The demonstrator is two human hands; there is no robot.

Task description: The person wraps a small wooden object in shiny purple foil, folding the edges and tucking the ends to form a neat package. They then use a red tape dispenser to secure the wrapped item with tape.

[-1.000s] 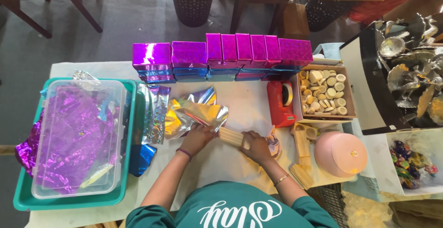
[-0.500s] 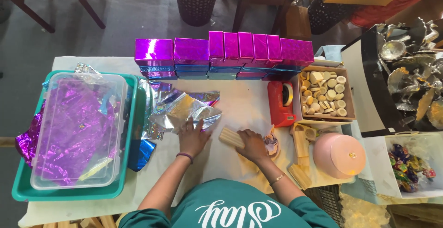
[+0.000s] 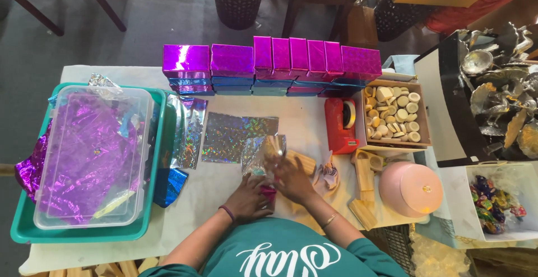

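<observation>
My left hand [image 3: 249, 199] and my right hand [image 3: 292, 180] meet at the near edge of the table. Both grip a small holographic foil sheet [image 3: 261, 155] that stands up crumpled between them, with a magenta fold showing at my fingertips. What it covers is hidden. A light wooden block [image 3: 303, 161] lies just beyond my right hand. A larger silver holographic sheet [image 3: 230, 137] lies flat on the table ahead of my hands.
Shiny magenta wrapped boxes [image 3: 269, 58] line the far edge. A red tape dispenser [image 3: 339, 125], a box of wooden discs [image 3: 395, 114], loose wooden blocks [image 3: 364, 173] and a pink round lid [image 3: 409, 188] sit right. A clear tub of purple foil [image 3: 89, 153] in a teal tray [image 3: 22, 229] stands left.
The big foil sheet, crinkled before, now lies flat. My hands have come off the wooden block, drawn nearer my body and taken hold of a smaller foil sheet.
</observation>
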